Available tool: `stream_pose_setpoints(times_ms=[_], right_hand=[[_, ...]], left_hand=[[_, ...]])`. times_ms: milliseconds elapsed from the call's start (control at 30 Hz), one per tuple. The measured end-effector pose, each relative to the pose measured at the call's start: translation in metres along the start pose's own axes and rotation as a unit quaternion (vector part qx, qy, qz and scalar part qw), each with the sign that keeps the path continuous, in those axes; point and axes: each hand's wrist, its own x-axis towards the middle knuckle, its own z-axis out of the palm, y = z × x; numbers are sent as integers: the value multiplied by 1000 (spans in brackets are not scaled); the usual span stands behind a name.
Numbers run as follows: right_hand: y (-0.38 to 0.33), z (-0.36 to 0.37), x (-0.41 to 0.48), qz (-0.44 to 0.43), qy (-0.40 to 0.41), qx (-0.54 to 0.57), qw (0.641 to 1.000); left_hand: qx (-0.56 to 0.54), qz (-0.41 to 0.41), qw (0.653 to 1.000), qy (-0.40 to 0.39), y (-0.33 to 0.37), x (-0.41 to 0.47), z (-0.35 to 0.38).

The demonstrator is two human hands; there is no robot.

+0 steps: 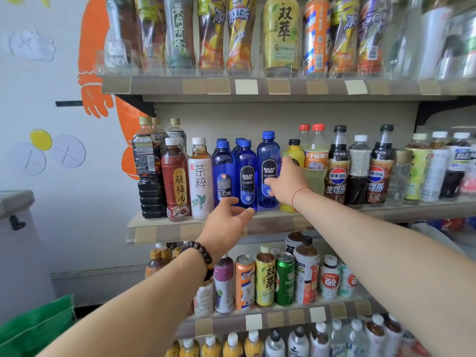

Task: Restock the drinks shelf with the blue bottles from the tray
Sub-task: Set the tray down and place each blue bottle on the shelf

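Several blue soda bottles with blue caps stand upright on the middle shelf (164,231), in three short rows. My right hand (289,181) rests against the lower right side of the rightmost blue bottle (268,161), fingers curled on its label. My left hand (228,217) hovers with spread fingers at the base of the middle blue bottle (246,173) and the left blue bottle (223,173); it grips nothing. The tray is out of view.
A white tea bottle (200,179) stands left of the blue ones, a yellow juice bottle (293,153) and cola bottles (337,168) right of them. Packed shelves lie above and below. A green bag (36,328) sits low left beside a grey bin (15,202).
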Motion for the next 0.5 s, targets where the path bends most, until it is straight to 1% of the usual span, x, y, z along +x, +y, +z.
stream_pose_setpoints(times_ms=[233,367,500], right_hand=[[8,9,-11,5,3,-11,1000],[13,15,-14,0,21,-10,1000],[12,15,-16,1,20,-14,1000]], left_hand=[[-17,-8,1000,-17,-12,-12,-3],[1,-6,1000,-24,-18,-18,-2],[-2,-5,1000,-24,-17,-19,-2]])
